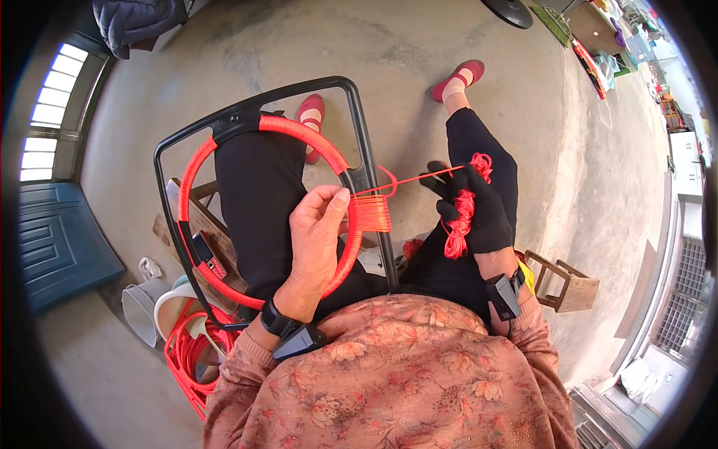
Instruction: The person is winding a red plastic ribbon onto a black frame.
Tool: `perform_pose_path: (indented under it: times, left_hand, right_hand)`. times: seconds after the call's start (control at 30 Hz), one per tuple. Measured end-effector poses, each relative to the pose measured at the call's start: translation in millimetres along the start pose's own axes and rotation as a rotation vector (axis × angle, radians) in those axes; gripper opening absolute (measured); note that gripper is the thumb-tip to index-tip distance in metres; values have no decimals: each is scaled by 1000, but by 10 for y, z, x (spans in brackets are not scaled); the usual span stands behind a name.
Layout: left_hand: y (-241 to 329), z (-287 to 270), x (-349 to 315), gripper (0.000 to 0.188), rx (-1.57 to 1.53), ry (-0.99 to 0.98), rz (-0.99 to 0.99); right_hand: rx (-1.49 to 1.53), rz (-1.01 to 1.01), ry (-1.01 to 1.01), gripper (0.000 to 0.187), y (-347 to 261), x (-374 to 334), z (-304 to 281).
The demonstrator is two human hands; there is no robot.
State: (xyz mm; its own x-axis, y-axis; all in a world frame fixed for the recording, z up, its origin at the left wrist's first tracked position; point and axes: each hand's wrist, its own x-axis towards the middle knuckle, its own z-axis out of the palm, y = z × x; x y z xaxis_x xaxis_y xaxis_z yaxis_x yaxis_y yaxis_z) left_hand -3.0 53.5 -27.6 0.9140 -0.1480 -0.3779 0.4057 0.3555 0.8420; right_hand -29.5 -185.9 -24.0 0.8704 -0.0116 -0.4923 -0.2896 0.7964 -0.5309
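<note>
A black tubular frame [160, 150] lies across my lap, with a round ring [298, 129] inside it, mostly wrapped in red cord. My bare left hand [318, 228] pinches the ring's right side at the cord, thumb on top. Beside the thumb, flat rows of red cord [372, 215] span from the ring to the frame's right bar, and a small loop sticks up there. In a black glove, my right hand [479, 209] is closed round a bundle of red cord [460, 224]. From it a strand [422, 178] runs taut to the left thumb.
A small wooden stool [568, 286] stands right of my leg. At lower left are a grey bucket [142, 308] and a coil of red tubing [183, 352]. A blue door panel [63, 243] is at far left. Shelves and a green broom [552, 26] line the upper right.
</note>
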Motion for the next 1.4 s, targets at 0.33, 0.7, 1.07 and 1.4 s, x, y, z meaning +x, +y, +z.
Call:
perform_pose_path:
  times: [0.33, 0.7, 1.07, 1.4]
  left_hand:
    - [62, 39, -25, 27, 99, -140, -165]
    - [65, 33, -48, 14, 107, -180, -137]
    - [87, 143, -86, 42, 107, -61, 57]
    - [32, 12, -25, 23, -80, 11, 70]
  right_hand:
    - [373, -21, 8, 24, -42, 249, -226]
    - [-310, 29, 156, 19, -173, 6, -425]
    - [-1812, -1049, 242, 22, -247, -23, 534]
    - [-1530, -968, -221, 17, 42, -98, 735]
